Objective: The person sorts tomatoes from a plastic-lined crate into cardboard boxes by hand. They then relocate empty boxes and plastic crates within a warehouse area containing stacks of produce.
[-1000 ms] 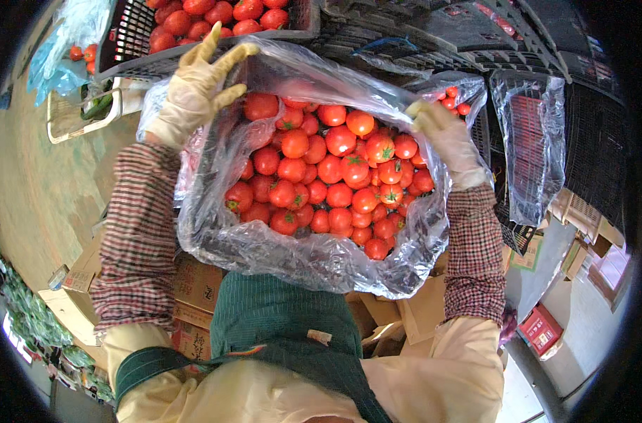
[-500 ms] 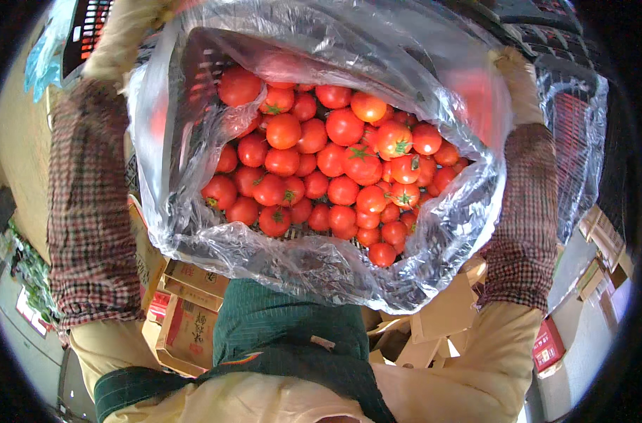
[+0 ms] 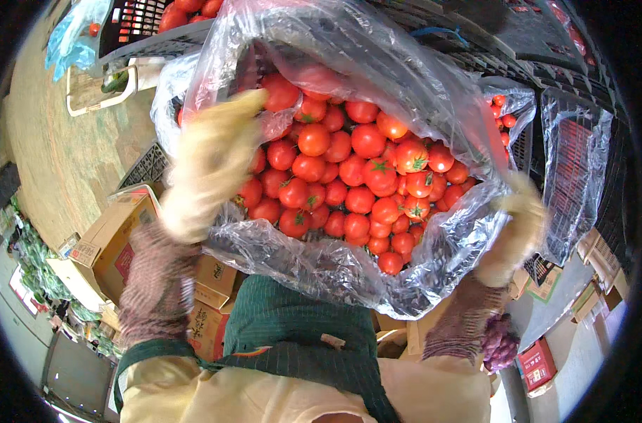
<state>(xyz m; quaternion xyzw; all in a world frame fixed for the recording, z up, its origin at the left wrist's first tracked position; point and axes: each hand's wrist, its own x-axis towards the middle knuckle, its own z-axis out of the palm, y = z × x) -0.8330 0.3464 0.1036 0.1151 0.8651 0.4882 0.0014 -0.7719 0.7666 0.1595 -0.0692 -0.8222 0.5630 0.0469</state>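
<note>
A clear plastic bag (image 3: 314, 271) gapes wide in front of me, heaped with red tomatoes (image 3: 342, 169), some with green stems. My left hand (image 3: 212, 166), in a pale work glove, is over the bag's left side, its fingertips near the leftmost tomatoes. My right hand (image 3: 515, 229), gloved as well, is at the bag's right edge. Motion blurs both hands, so their fingers cannot be made out, nor whether they grip the plastic.
At the upper left stands a black crate (image 3: 134, 21) of tomatoes beside a light blue bag (image 3: 78, 39). Cardboard boxes (image 3: 116, 240) lie at left. More tomatoes (image 3: 504, 120) show at right, near a plastic-covered crate (image 3: 575, 169). A red box (image 3: 537, 363) sits at lower right.
Both hands have come back toward me from the bag's far corners; the left has also moved inward over the bag. The bag sits slightly farther right in view.
</note>
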